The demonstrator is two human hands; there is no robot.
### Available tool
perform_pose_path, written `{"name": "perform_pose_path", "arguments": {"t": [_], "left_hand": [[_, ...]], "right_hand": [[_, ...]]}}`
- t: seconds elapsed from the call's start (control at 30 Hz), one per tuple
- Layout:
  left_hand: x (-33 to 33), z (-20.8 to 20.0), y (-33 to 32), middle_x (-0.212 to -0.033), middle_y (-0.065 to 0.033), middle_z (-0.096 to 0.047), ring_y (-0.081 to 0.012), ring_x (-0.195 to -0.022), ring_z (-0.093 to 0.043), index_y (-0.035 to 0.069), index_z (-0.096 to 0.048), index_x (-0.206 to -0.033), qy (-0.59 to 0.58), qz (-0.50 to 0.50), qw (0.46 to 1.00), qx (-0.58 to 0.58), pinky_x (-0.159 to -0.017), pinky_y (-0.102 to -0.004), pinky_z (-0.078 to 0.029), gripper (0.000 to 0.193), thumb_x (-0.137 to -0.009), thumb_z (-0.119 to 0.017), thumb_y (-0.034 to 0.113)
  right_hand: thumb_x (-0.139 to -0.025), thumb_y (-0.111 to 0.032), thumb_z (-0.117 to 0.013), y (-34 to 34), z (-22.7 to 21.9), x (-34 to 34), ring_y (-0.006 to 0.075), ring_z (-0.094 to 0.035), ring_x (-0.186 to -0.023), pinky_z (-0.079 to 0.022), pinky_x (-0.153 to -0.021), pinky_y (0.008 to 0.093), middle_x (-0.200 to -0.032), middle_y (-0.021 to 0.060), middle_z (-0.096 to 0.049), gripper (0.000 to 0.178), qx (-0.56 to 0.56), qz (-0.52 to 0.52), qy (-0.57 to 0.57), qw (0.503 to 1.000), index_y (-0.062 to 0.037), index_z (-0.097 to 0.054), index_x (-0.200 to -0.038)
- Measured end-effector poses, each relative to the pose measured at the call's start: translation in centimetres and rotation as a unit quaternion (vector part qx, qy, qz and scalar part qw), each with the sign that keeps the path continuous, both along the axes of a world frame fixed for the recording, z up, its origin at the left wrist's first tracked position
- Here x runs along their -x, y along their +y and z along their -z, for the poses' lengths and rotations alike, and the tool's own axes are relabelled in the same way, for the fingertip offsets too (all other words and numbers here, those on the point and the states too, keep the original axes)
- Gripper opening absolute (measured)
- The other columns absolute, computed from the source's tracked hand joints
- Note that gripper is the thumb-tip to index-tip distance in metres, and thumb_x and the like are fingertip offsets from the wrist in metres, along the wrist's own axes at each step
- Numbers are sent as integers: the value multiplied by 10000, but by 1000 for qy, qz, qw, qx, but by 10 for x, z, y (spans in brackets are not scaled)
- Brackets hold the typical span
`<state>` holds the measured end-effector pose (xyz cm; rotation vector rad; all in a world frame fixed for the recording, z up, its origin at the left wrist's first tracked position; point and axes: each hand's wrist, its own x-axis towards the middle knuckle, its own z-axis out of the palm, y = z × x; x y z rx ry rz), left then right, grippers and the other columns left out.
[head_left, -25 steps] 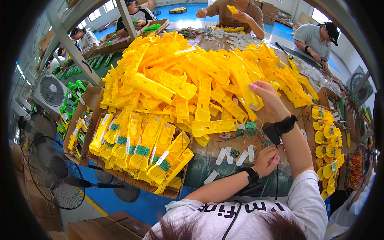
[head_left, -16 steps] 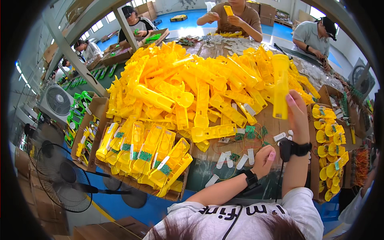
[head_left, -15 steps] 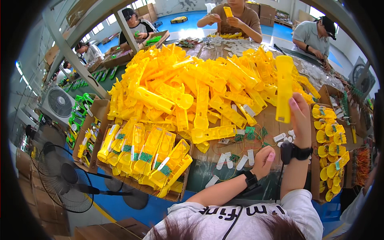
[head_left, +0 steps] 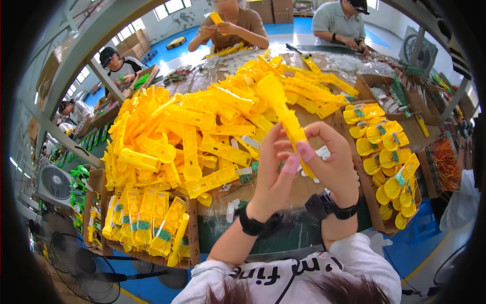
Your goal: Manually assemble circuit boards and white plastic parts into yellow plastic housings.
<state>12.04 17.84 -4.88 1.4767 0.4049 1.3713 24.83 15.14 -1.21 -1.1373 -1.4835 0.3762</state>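
Observation:
A long yellow plastic housing (head_left: 283, 114) stands tilted up in front of me, its lower end pinched between both hands. My left hand (head_left: 273, 172) grips it from the left, thumb tip wrapped in pink tape. My right hand (head_left: 331, 162) holds it from the right, one finger also taped. Both wrists wear black bands. Behind the hands lies a large heap of yellow housings (head_left: 202, 126) on the table. Small green circuit boards (head_left: 248, 175) and white parts (head_left: 233, 210) lie near the table's front edge.
A cardboard box (head_left: 192, 238) at the lower left holds finished yellow pieces with green boards. Another box (head_left: 374, 207) on the right holds round yellow pieces. Three people work across the table, others at the left. Fans (head_left: 55, 182) stand on the floor.
My right hand lifted one yellow housing out of the heap and brought it toward me. My left hand rose from the table edge and took hold of it too.

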Motion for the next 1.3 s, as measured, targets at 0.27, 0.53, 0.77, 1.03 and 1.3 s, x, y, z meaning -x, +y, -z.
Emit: {"name": "perform_pose_path", "arguments": {"t": [0.27,0.53,0.77,1.03,1.3], "left_hand": [[7,-18,11,-1169,-91,-427,-151,-1012,-466,59,-151,-1362,16,80,996,36,-834,-268,-397,567,-880,-441,132],[57,-36,13,-1222,-109,-450,-129,-1058,-463,-17,-316,-1300,144,203,967,52,-850,-244,-398,493,-847,-489,75],[65,-40,22,-1289,-155,-384,-227,-1165,-397,-43,-324,-1286,-35,358,929,88,-921,-322,-353,696,-755,-635,281],[36,-21,20,-1178,-180,-471,-271,-1110,-445,13,-490,-1067,36,22,998,-41,-926,-369,-345,417,-760,-639,253],[46,-23,31,-831,-69,-399,-181,-722,-432,12,-348,-1203,-284,250,916,135,-749,-383,-393,513,-801,-470,306]], "right_hand": [[-760,-102,-584,-2,1,2,283,-564,-822,-454,-721,345,-886,129,-573,177,-88,-32,-148,985,-25,-571,-919],[-646,-32,-643,-15,-21,-24,307,-469,-1082,-392,-887,337,-1239,144,-447,412,-148,77,-250,954,-119,-601,-1046],[-676,-17,-624,1,-10,-17,249,-530,-943,-434,-787,303,-1042,112,-529,291,-119,80,-119,982,-67,-600,-962],[-734,-105,-632,14,7,-7,163,-563,-721,-451,-669,248,-834,94,-548,192,97,-133,-81,983,-5,-587,-891],[-631,-235,-732,34,77,-83,233,-571,-785,-457,-703,318,-865,120,-581,391,296,92,-259,915,-17,-576,-915]]}}
